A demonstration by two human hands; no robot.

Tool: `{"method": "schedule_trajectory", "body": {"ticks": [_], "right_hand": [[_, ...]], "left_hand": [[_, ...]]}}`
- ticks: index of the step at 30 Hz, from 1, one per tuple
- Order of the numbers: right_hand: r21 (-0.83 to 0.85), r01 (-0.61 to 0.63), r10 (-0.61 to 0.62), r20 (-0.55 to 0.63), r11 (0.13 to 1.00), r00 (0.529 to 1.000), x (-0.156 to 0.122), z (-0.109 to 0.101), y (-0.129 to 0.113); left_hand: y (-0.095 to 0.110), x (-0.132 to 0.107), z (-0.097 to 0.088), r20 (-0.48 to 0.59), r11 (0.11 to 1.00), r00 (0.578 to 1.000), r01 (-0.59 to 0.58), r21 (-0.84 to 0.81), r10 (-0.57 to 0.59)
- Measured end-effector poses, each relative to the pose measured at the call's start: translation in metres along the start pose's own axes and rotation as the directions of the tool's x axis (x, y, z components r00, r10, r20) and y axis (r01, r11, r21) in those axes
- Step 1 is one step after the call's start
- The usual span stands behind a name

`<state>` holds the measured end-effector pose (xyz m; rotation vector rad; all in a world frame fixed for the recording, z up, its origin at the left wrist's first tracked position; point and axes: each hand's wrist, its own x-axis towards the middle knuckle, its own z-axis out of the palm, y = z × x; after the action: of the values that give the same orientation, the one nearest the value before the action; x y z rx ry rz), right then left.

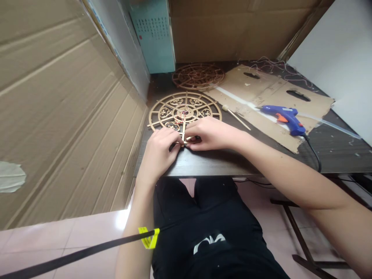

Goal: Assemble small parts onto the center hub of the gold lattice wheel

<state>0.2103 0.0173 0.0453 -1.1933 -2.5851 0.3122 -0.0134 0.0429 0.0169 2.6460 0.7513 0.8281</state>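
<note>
A round gold openwork disc [180,106] lies on the dark table [221,162] near its front edge. My left hand [159,152] and my right hand [212,133] meet at the disc's near rim, fingers curled and pinched on a thin wooden stick [184,130] that runs from the disc's centre toward me. A small red mark sits at the disc's hub. The fingertips hide the near end of the stick.
A second, copper-coloured openwork disc [198,75] lies further back. A blue glue gun [283,116] with a black cord rests on a flattened cardboard sheet [261,97] to the right, a loose stick [236,116] beside it. Cardboard walls [58,116] stand to the left and behind.
</note>
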Motion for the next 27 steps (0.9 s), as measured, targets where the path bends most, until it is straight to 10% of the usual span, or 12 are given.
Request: {"method": "schedule_trajectory", "body": {"ticks": [27], "right_hand": [[-0.013,0.009,-0.009,-0.006,1.0,1.0,-0.0003,0.0013,0.0003]], "left_hand": [[-0.0008,0.0014,0.0008,0.056,0.999,0.998,0.024,0.027,-0.025]]}}
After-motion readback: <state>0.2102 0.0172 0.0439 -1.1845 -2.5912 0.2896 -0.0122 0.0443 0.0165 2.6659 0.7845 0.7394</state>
